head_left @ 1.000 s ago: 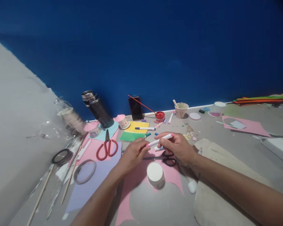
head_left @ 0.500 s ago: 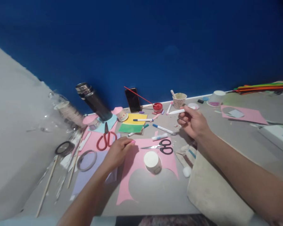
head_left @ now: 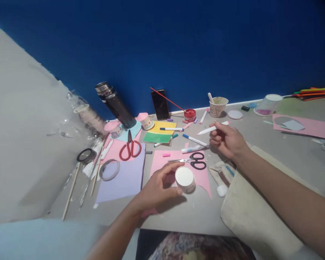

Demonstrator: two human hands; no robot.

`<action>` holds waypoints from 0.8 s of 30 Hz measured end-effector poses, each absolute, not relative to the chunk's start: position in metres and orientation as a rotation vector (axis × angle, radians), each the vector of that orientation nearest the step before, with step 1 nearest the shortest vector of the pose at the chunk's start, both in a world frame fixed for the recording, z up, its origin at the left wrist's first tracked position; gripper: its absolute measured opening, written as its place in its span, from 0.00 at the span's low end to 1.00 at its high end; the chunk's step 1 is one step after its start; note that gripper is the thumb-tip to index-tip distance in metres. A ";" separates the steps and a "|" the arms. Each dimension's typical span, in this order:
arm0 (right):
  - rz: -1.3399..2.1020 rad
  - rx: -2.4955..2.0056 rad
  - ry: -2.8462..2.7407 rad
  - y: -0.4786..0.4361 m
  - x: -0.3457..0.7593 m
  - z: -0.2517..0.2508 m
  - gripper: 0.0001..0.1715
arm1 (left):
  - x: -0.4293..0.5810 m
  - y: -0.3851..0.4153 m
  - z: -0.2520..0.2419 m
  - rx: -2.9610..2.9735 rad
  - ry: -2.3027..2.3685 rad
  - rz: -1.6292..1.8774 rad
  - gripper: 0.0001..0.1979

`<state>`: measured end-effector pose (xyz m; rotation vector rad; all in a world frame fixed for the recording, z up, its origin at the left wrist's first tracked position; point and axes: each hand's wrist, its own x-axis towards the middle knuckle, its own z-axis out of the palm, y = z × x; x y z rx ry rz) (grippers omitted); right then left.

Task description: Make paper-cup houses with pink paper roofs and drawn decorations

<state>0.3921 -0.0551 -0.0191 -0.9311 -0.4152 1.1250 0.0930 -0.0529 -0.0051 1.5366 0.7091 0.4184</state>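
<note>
My right hand (head_left: 227,140) holds a white marker (head_left: 209,129) with a pink tip, uncapped and pointing left. Fingers and thumb apart, my left hand (head_left: 161,186) reaches around the left side of an upside-down white paper cup (head_left: 185,179); I cannot tell whether it touches the cup. Under them lies a cut pink paper sheet (head_left: 158,159). On that sheet rest a pink marker cap (head_left: 166,155) and black-handled scissors (head_left: 196,161), just behind the cup.
Red-handled scissors (head_left: 130,148) and a tape roll (head_left: 109,170) lie on the left papers. Behind stand a dark flask (head_left: 117,106), a phone (head_left: 160,104), a red paint pot (head_left: 190,115) and a paper cup (head_left: 218,107). A beige cloth (head_left: 249,202) lies under my right forearm.
My left hand has let go of the pink cap, which now lies on the pink paper, and has moved to the cup with fingers spread. The right hand still holds the marker.
</note>
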 end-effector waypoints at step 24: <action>0.736 -1.197 -1.021 -0.120 0.330 0.005 0.14 | 0.159 -0.016 -0.004 0.559 0.625 0.639 0.21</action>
